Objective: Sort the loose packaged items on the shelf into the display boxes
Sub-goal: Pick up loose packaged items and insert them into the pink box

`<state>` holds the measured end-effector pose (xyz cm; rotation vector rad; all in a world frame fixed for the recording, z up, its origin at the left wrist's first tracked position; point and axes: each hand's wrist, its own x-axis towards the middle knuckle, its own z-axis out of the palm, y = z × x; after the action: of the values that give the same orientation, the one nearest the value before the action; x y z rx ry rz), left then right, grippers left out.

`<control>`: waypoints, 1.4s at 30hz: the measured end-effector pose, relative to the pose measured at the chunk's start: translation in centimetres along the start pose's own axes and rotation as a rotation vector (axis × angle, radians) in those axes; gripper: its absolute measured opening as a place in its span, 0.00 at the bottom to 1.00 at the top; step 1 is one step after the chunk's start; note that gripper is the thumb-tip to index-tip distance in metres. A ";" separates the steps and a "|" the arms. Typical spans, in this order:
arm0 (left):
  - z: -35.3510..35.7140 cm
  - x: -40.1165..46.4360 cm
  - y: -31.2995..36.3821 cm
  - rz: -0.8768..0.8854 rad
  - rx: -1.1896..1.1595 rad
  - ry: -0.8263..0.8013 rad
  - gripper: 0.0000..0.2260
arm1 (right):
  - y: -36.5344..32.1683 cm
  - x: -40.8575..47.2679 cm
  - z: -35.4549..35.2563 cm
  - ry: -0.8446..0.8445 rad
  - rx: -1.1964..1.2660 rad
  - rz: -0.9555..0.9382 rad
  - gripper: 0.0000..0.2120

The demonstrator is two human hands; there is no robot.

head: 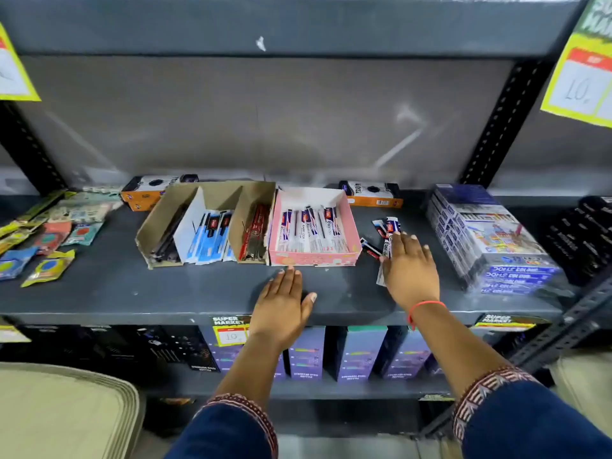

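A pink display box (314,260) in mid-shelf holds several white pen packs. Left of it stands a brown cardboard display box (155,223) whose dividers separate dark, blue and red packs. Just right of the pink box lie loose pen packs (381,231) on the grey shelf (165,293). My right hand (410,273) lies flat over these loose packs with its fingers spread, and one white pack sticks out from under the palm. In front of the pink box my left hand (281,306) rests palm down on the shelf, fingertips near the box's front wall, holding nothing.
A wrapped stack of blue colour boxes (490,240) stands at the right. Orange boxes (374,193) sit behind the display boxes. Several loose coloured packets (49,246) lie at the left. A price tag (230,331) hangs on the shelf's front edge; purple boxes fill the shelf below.
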<state>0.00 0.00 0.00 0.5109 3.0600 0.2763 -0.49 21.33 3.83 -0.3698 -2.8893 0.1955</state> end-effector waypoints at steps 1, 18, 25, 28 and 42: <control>0.3 0.2 0.1 -0.021 -0.016 0.019 0.26 | 0.6 0.6 0.0 -0.016 0.044 0.050 0.23; 1.0 0.5 0.0 -0.051 0.038 0.140 0.37 | 1.9 6.4 0.8 -0.204 0.629 0.429 0.13; 0.8 0.4 -0.1 -0.044 0.028 0.132 0.26 | 2.1 6.7 -1.0 -0.106 0.983 0.598 0.12; 0.8 0.4 -0.1 -0.033 0.023 0.126 0.26 | 1.4 6.3 -1.7 -0.121 1.289 0.614 0.04; 0.6 0.2 -0.1 -0.036 0.042 0.148 0.27 | -3.1 1.2 -2.3 -0.331 1.685 0.396 0.09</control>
<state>-0.20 0.12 -0.62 0.4565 3.2208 0.2605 -1.82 18.97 6.81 -0.4978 -1.7836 2.5150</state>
